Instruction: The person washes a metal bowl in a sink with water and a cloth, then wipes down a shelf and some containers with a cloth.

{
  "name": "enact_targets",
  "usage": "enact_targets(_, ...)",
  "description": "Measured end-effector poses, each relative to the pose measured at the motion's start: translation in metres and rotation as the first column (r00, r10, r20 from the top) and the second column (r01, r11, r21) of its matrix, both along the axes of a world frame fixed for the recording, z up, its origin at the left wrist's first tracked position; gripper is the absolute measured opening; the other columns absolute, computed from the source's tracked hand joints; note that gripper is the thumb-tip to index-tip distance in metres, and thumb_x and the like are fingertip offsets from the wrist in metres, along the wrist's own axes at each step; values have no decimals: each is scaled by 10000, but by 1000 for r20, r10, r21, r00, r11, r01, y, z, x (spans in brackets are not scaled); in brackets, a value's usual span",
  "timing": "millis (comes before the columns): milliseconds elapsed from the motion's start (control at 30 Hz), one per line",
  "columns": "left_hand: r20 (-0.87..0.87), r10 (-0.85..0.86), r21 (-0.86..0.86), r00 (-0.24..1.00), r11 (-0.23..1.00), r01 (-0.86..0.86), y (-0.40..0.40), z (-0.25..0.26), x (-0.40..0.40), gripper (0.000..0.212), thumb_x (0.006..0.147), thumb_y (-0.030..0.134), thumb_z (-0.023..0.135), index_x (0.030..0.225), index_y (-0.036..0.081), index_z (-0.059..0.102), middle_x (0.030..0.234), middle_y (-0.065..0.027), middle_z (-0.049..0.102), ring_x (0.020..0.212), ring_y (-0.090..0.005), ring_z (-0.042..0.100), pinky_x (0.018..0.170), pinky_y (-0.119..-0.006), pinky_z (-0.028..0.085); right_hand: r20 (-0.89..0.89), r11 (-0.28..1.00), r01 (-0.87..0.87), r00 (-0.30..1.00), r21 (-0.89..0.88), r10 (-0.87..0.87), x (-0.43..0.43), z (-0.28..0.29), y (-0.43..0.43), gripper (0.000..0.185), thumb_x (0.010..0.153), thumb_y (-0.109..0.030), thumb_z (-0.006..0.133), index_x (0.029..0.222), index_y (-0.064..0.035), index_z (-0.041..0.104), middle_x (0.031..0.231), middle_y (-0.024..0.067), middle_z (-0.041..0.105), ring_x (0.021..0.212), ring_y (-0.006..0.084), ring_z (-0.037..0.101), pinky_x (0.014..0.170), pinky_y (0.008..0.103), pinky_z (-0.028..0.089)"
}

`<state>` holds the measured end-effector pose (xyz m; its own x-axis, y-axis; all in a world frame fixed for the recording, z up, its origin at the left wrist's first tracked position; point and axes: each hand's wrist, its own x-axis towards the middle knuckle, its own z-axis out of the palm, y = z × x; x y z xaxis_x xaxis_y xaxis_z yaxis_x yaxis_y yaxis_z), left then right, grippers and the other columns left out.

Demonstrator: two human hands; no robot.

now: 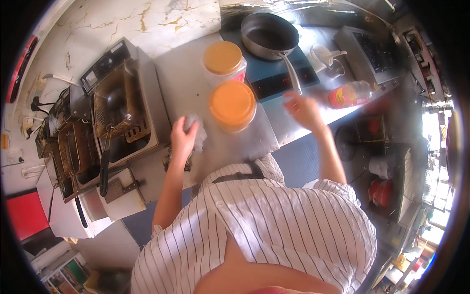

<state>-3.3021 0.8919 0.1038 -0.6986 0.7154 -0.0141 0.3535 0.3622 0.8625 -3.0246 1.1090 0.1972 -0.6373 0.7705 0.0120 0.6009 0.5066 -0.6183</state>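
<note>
My left hand (184, 135) grips a crumpled greyish cloth or plastic wad (198, 136) on the steel counter (183, 84), left of the jars. My right hand (303, 110), slightly blurred, is raised near the end of the frying pan's handle with nothing seen in it; whether it touches the handle I cannot tell. The frying pan (270, 35) sits on a dark induction cooktop (266, 82) with red lights. Two clear jars with orange lids stand between my hands, the nearer jar (232, 104) in front of the farther jar (223, 60).
Deep fryers with wire baskets (114, 106) stand at the left, beside a flat metal spatula (119, 188). A bottle with a red and yellow label (350, 94) lies right of my right hand. Behind it are a white container (321, 56) and a steel appliance (367, 55).
</note>
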Motion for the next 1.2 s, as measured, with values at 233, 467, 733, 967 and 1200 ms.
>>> enact_targets(233,-222,-337,-377,915,895,238,18,5,17,337,807,289,550,1071,79,554,1094,-128,549,1028,-316,496,852,-428,393,-124,999,25,992,-30,-28,1,-68,-58,326,766,-164,630,1041,-11,545,981,174,579,900,316,580,737,346,470)
enact_targets(467,-277,-622,-733,733,629,257,-1,-33,38,711,660,416,691,1252,139,413,1335,-155,289,1210,-395,262,961,-483,299,-416,993,83,902,-90,-113,-39,-43,-51,261,810,-123,577,1043,-13,536,1000,181,558,912,326,566,760,344,466)
enact_targets(733,-141,193,123,971,977,-176,14,25,44,231,770,131,624,944,-3,553,852,-117,620,785,-222,595,700,-328,468,-631,981,-21,768,-193,-107,-81,-51,-22,298,908,-208,386,1091,-21,529,1075,158,557,996,272,541,850,324,413)
enact_targets(967,-760,-244,-81,603,955,285,85,84,101,495,668,263,671,1086,36,533,1217,-176,411,1154,-371,364,939,-501,289,-771,879,-296,626,-373,-117,-118,-95,-27,330,901,-231,392,1137,-40,520,1091,171,563,1019,275,539,876,331,397)
enact_targets(1200,-754,-155,12,638,968,250,86,58,88,430,740,165,589,1115,-24,496,1223,-183,434,1142,-395,376,947,-484,297,-688,952,-144,720,-270,-86,-112,-68,-32,289,873,-159,428,1108,-29,534,1029,187,582,971,331,550,830,350,424)
